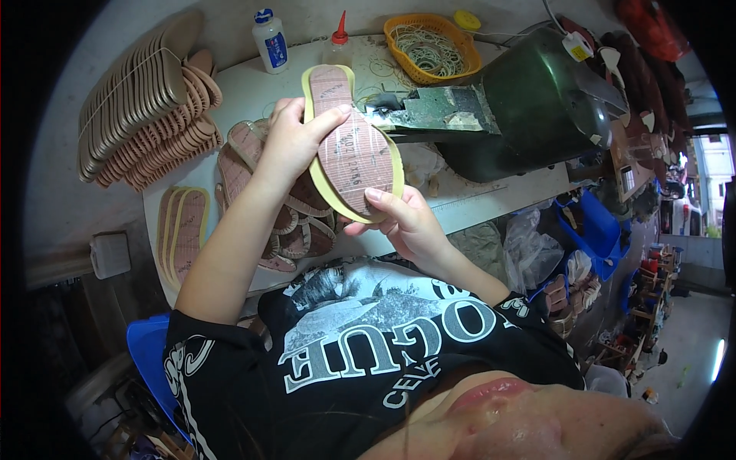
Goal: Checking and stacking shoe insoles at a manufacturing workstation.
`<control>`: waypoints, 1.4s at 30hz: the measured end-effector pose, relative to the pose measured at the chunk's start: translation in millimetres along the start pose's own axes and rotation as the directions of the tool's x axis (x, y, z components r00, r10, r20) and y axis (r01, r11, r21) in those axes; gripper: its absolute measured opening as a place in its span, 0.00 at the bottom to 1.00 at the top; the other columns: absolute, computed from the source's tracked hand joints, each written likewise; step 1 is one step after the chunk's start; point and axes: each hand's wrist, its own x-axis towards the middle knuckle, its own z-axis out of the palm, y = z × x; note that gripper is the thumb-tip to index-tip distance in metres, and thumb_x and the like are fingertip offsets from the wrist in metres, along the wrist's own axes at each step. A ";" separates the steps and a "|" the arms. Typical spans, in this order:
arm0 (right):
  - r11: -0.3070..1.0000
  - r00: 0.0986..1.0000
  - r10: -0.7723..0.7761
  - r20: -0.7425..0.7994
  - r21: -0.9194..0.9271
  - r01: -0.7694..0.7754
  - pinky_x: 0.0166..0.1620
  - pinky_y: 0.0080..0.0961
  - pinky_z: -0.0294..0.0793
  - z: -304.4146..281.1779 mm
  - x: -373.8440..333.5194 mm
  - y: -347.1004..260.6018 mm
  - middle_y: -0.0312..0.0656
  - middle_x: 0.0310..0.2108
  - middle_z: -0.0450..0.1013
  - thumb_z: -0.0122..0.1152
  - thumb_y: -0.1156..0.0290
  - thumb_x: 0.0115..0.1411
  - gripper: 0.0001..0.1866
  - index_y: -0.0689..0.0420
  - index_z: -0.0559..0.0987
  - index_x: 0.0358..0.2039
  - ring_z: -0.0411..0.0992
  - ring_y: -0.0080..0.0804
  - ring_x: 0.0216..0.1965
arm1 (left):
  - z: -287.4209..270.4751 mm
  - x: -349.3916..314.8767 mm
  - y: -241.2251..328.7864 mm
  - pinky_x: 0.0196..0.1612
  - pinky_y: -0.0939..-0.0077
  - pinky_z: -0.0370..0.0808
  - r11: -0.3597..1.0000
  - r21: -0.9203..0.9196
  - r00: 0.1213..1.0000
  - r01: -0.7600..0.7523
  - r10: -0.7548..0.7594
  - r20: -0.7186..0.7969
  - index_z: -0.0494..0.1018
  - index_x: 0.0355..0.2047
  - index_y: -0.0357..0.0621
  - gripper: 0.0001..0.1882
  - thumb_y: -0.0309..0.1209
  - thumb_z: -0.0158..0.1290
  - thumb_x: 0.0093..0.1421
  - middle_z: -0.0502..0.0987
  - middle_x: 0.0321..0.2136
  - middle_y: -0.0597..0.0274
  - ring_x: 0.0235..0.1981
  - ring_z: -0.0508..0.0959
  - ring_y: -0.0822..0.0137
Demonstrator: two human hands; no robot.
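An insole (351, 157), with a pinkish-brown lined face and a yellow rim, is held up over the white table between both hands. My left hand (295, 130) grips its upper left edge, thumb lying across the narrow part. My right hand (410, 222) pinches the lower right end, thumb on the face and fingers behind. Just right of the insole is the narrow arm (445, 107) of a dark green machine (529, 100). Beneath my left forearm lies a pile of pinkish-brown insoles with pleated edges (295, 234), partly hidden by that arm.
Several yellow-edged insoles (184, 234) overlap at the table's left. Behind them stand tied bundles of soles (138, 100). At the back are a white bottle (271, 46), a red-nozzled bottle (338, 47) and an orange basket (406, 57) of bands. Blue bins (590, 230) stand right.
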 end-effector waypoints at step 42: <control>0.991 0.950 -0.134 -0.282 -0.053 0.124 0.37 0.21 0.79 9.5 53.1 -32.5 0.50 0.39 0.75 0.46 0.61 0.66 0.22 0.70 0.70 0.48 0.78 0.32 0.32 | -26.3 98.4 49.5 0.37 0.82 0.68 0.955 0.260 0.488 -0.142 -0.161 0.858 0.70 0.34 0.40 0.16 0.39 0.59 0.55 0.74 0.28 0.68 0.33 0.70 0.78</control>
